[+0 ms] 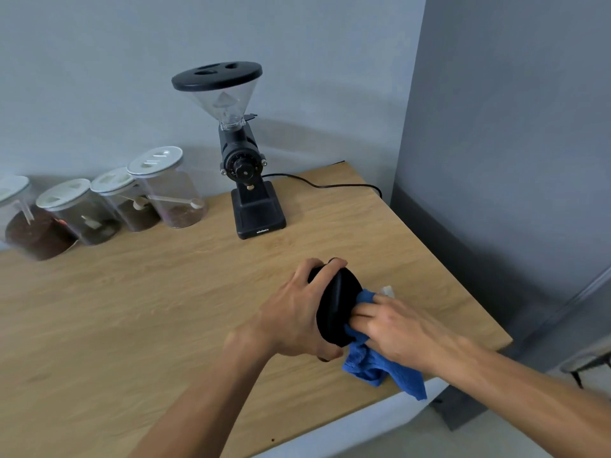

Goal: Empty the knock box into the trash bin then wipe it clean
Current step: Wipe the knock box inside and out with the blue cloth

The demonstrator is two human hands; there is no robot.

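The black round knock box is tipped on its side above the wooden table, its opening turned to the right. My left hand grips it around the body from the left. My right hand presses a blue cloth into the opening, with the fingers partly inside. The rest of the cloth hangs down over the table's right front corner. The inside of the box is hidden from me. No trash bin is in view.
A black coffee grinder with a clear hopper stands at the back, its cord trailing right. Several lidded jars of coffee line the back left. The table's edge runs close on the right, beside a grey wall.
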